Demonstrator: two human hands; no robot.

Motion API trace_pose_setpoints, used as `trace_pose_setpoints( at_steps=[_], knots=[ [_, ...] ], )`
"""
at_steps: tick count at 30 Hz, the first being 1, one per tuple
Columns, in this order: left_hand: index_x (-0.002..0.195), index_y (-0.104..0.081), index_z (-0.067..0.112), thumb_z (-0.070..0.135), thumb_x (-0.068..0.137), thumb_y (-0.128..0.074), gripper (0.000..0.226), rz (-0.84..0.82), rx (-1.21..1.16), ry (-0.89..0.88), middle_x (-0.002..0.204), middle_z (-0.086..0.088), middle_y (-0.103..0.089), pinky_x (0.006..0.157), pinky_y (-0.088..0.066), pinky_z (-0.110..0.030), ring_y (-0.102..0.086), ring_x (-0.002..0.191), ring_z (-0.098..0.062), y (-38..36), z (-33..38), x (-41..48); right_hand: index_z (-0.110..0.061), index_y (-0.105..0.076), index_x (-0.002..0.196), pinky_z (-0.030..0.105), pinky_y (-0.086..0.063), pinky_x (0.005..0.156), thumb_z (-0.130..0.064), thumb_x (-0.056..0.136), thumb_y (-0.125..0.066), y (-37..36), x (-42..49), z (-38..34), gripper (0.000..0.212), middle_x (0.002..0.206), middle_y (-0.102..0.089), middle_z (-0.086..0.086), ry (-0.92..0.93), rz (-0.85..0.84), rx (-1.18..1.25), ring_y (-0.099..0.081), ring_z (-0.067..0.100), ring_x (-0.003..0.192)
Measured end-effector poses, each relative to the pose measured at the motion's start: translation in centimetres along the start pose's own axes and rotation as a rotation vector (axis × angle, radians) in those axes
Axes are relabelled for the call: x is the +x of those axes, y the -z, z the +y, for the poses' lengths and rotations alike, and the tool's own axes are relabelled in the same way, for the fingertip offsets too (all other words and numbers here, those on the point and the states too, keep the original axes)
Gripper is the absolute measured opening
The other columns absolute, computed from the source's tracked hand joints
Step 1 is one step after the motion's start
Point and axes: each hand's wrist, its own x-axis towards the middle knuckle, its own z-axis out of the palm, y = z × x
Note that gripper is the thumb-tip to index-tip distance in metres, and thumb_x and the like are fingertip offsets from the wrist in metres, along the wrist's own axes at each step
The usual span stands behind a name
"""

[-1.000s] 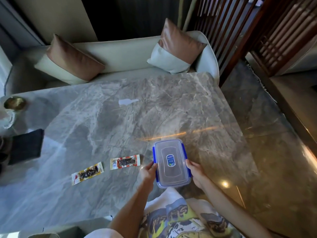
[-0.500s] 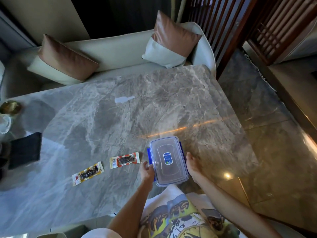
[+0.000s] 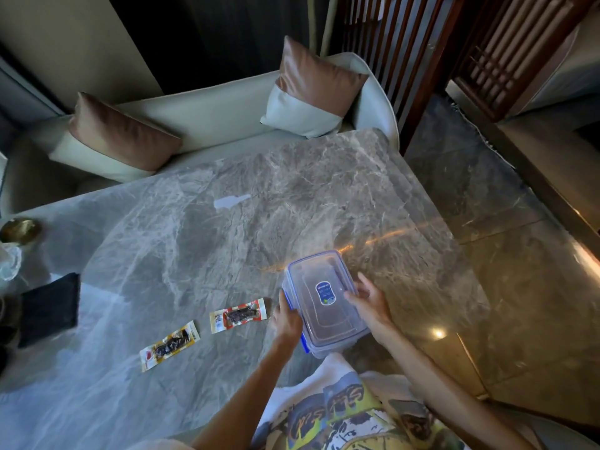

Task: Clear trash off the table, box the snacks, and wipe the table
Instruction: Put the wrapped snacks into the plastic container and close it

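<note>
A clear plastic box point(image 3: 319, 315) with a blue-clipped lid and a blue label sits at the near edge of the grey marble table point(image 3: 201, 241). My left hand point(image 3: 287, 321) grips its left side at a blue clip. My right hand point(image 3: 368, 303) lies on the lid's right part, thumb on top and fingers spread. The lid looks slightly tilted over the box. Two snack packets lie to the left: one point(image 3: 238, 315) close to my left hand, another point(image 3: 170, 345) farther left. A small white scrap point(image 3: 231, 201) lies mid-table.
A folded dark cloth point(image 3: 48, 308) lies at the table's left edge, with a brass dish point(image 3: 19, 229) and a clear glass object point(image 3: 8, 263) beyond it. A cream sofa point(image 3: 207, 115) with two cushions borders the far side. Glossy floor point(image 3: 506, 254) runs along the right.
My right hand moved from the box's right side up onto the lid. The left hand stayed at the left clip. The lid now looks tilted on the box.
</note>
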Motion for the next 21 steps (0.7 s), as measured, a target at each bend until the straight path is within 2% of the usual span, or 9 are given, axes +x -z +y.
trace_pose_setpoints(
  at_steps=[2, 4, 6, 8, 10, 13, 16, 18, 21],
  knots=[
    [0.155, -0.018, 0.018, 0.021, 0.095, -0.049, 0.067, -0.017, 0.089, -0.045, 0.147, -0.024, -0.039, 0.116, -0.027, -0.048, -0.036, 0.136, -0.042, 0.5, 0.6, 0.8, -0.008, -0.063, 0.123, 0.023, -0.056, 0.071, 0.002, 0.087, -0.065, 2.1, 0.4, -0.5, 0.038, 0.089, -0.074, 0.003, -0.023, -0.104, 0.099, -0.067, 0.021, 0.08],
    [0.156, -0.01, 0.015, 0.026, 0.097, -0.051, 0.073, -0.03, 0.227, -0.124, 0.153, -0.021, -0.028, 0.118, -0.022, -0.047, -0.028, 0.14, -0.041, 1.0, 1.2, 1.8, -0.001, -0.068, 0.108, 0.019, -0.054, 0.054, 0.003, 0.086, -0.065, 4.7, 0.4, -0.5, 0.022, 0.071, -0.073, -0.002, -0.034, -0.076, 0.194, -0.065, 0.016, 0.063],
    [0.156, -0.01, 0.018, 0.023, 0.098, -0.049, 0.07, -0.032, 0.351, -0.229, 0.153, -0.017, -0.028, 0.116, -0.024, -0.047, -0.03, 0.14, -0.039, 1.4, 2.1, 3.0, -0.005, -0.069, 0.102, 0.019, -0.054, 0.053, 0.002, 0.086, -0.065, 7.8, 0.1, 0.2, 0.018, 0.07, -0.074, -0.002, -0.058, 0.079, 0.233, -0.067, 0.01, 0.06],
    [0.153, -0.026, 0.019, 0.018, 0.099, -0.048, 0.058, -0.051, 0.405, -0.294, 0.149, -0.016, -0.037, 0.112, -0.033, -0.044, -0.04, 0.135, -0.036, 1.6, 3.1, 4.3, -0.005, -0.066, 0.117, 0.024, -0.053, 0.058, -0.001, 0.088, -0.065, 11.2, -0.3, 1.6, 0.029, 0.081, -0.071, 0.008, -0.075, 0.222, 0.249, -0.063, 0.015, 0.065],
    [0.139, -0.045, 0.009, 0.012, 0.098, -0.048, 0.041, -0.035, 0.417, -0.272, 0.138, -0.021, -0.05, 0.1, -0.041, -0.041, -0.051, 0.124, -0.036, 1.7, 3.6, 5.2, -0.005, -0.058, 0.131, 0.022, -0.052, 0.058, 0.0, 0.089, -0.063, 14.5, -0.9, 3.4, 0.043, 0.089, -0.064, 0.015, -0.103, 0.363, 0.228, -0.06, 0.01, 0.062],
    [0.121, -0.048, -0.003, -0.001, 0.093, -0.046, 0.029, 0.033, 0.337, -0.177, 0.12, -0.031, -0.055, 0.082, -0.042, -0.042, -0.056, 0.109, -0.041, 1.8, 2.5, 4.9, -0.001, -0.05, 0.138, 0.025, -0.051, 0.06, 0.003, 0.089, -0.062, 17.6, -1.8, 5.7, 0.051, 0.101, -0.065, 0.019, -0.19, 0.529, 0.21, -0.059, 0.011, 0.06],
    [0.129, -0.047, 0.005, -0.008, 0.082, -0.045, 0.048, 0.067, 0.282, -0.105, 0.115, -0.033, -0.056, 0.085, -0.044, -0.045, -0.056, 0.108, -0.043, 1.9, 0.3, 3.6, -0.001, -0.054, 0.136, 0.027, -0.053, 0.06, 0.004, 0.089, -0.061, 17.7, -1.6, 6.8, 0.048, 0.106, -0.062, 0.013, -0.24, 0.545, 0.173, -0.057, 0.017, 0.07],
    [0.136, -0.046, 0.008, -0.007, 0.079, -0.047, 0.058, 0.073, 0.19, -0.044, 0.12, -0.031, -0.059, 0.091, -0.046, -0.043, -0.057, 0.112, -0.041, 1.6, -1.4, 2.8, -0.002, -0.054, 0.136, 0.027, -0.051, 0.068, 0.0, 0.09, -0.062, 16.6, -0.9, 6.9, 0.047, 0.105, -0.063, 0.014, -0.241, 0.54, 0.122, -0.06, 0.021, 0.075],
    [0.147, -0.036, 0.014, 0.001, 0.083, -0.049, 0.067, 0.048, 0.018, 0.091, 0.125, -0.026, -0.062, 0.095, -0.051, -0.047, -0.061, 0.111, -0.042, 1.0, -3.3, 1.8, -0.001, -0.051, 0.138, 0.015, -0.046, 0.057, -0.003, 0.091, -0.062, 14.0, 1.0, 5.7, 0.047, 0.092, -0.061, 0.015, -0.178, 0.479, 0.012, -0.051, 0.017, 0.065]
  ],
)
